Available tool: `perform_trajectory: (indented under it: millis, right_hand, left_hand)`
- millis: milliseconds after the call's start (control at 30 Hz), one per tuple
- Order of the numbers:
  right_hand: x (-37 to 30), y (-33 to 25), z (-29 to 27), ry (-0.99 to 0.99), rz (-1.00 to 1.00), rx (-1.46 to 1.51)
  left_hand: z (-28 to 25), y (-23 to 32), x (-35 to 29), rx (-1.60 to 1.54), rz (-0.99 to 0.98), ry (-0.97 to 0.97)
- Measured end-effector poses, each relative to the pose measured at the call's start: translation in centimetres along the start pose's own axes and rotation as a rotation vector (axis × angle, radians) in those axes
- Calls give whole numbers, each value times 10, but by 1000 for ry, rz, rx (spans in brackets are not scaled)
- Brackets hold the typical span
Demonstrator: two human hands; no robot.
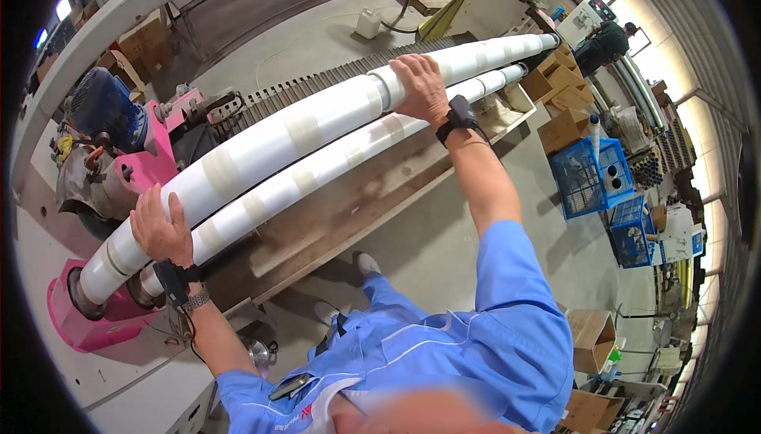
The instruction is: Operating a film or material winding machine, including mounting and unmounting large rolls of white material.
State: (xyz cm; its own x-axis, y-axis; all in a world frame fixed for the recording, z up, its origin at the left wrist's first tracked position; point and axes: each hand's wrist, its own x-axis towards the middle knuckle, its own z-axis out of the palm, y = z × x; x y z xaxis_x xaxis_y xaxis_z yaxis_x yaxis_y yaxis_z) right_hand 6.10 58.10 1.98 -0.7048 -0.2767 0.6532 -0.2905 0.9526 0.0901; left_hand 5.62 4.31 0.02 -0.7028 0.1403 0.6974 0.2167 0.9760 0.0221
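A long, thick white roller with beige bands runs from the near left to the far right of a machine. My left hand lies on it near its left end, fingers stretched and thumb apart. Farther along, my right hand rests palm down on the same roller, beside a seam where its wrapped surface steps. Its fingers lie over the top, and their tips are partly hidden. A thinner white roller with similar bands lies parallel, nearer my body. Neither hand holds anything loose.
A pink bracket carries the rollers' left ends. Beyond are a blue motor and a slatted strip. A metal trough runs below. Blue crates and cardboard boxes stand right. Another person works far right.
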Motion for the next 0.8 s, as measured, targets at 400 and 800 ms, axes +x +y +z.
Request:
perform_trajectory:
  millis: [400, 800]
  right_hand:
    - [-20, 50, 5, 98, 51, 19]
    - [-48, 65, 2, -41, 66, 230]
  left_hand:
    - [14, 123, 5, 9, 85, -26]
    - [64, 407, 91, -175, 245, -247]
